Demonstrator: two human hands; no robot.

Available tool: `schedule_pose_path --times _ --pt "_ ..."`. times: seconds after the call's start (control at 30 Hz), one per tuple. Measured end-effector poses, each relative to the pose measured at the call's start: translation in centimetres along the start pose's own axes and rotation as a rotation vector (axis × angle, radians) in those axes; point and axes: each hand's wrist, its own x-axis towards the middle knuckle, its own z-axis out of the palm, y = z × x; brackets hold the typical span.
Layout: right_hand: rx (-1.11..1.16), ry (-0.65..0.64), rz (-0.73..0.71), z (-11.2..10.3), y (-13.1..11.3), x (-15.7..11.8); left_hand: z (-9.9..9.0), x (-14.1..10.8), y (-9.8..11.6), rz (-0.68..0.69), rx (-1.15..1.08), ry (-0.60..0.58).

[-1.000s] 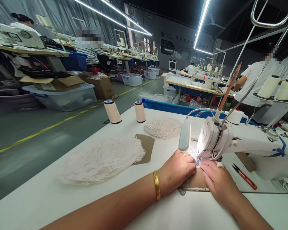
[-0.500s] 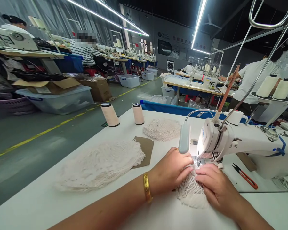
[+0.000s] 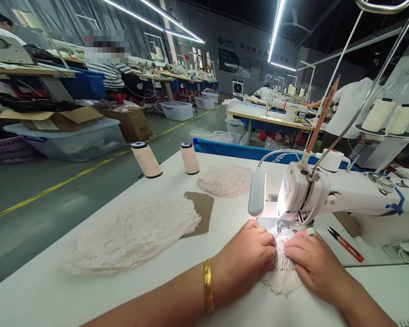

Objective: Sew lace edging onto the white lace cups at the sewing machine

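Observation:
A piece of white lace (image 3: 282,274) lies under the needle area of a white sewing machine (image 3: 327,190), lit by its lamp (image 3: 256,193). My left hand (image 3: 247,254), with a gold bracelet on the wrist, grips the lace's left edge, fingers curled. On the other side my right hand (image 3: 315,259) pinches the lace close to the presser foot (image 3: 280,227). Parts of the fingertips are hidden in the lace. A large stack of white lace pieces (image 3: 132,231) lies to the left, partly over brown card (image 3: 199,213). Behind it sits a smaller lace pile (image 3: 225,180).
Two pale thread cones (image 3: 146,160) stand at the table's far left edge. Red-handled thread snips (image 3: 346,244) lie right of the machine. Further cones (image 3: 378,116) sit on a stand at right. A blue cloth trough (image 3: 231,149) runs behind the table; co-workers sit and stand beyond.
The lace under the machine has shifted slightly, and my left fingers have curled in more tightly on it. The whole view has moved a little, so the surroundings appear further left.

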Motion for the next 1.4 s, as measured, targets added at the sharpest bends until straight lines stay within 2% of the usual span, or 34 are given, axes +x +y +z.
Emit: schedule_pose_path --times 0.33,0.67,0.73,0.83,0.97,1.07,1.4 --pt "-0.078 0.012 0.030 0.4 0.7 0.0 0.6 0.0 -0.3 -0.034 0.005 0.014" --pt "-0.018 0.009 0.120 0.5 0.9 0.6 1.0 0.7 -1.2 -0.054 0.053 0.045" --pt "-0.027 0.035 0.102 0.6 0.9 0.4 0.8 0.6 -1.2 -0.028 0.050 0.074" --pt "0.013 0.067 0.007 0.2 0.5 0.0 0.2 0.2 -0.8 0.088 -0.025 0.079" --pt "0.131 -0.052 -0.077 -0.7 -0.6 -0.1 -0.4 -0.3 -0.1 0.205 -0.094 0.022" --pt "0.139 -0.070 -0.067 -0.9 -0.9 -0.1 -0.4 -0.3 0.1 0.195 -0.078 0.028" --pt "0.052 0.033 -0.037 0.4 0.1 0.0 0.8 0.0 -0.8 0.104 0.013 0.060"
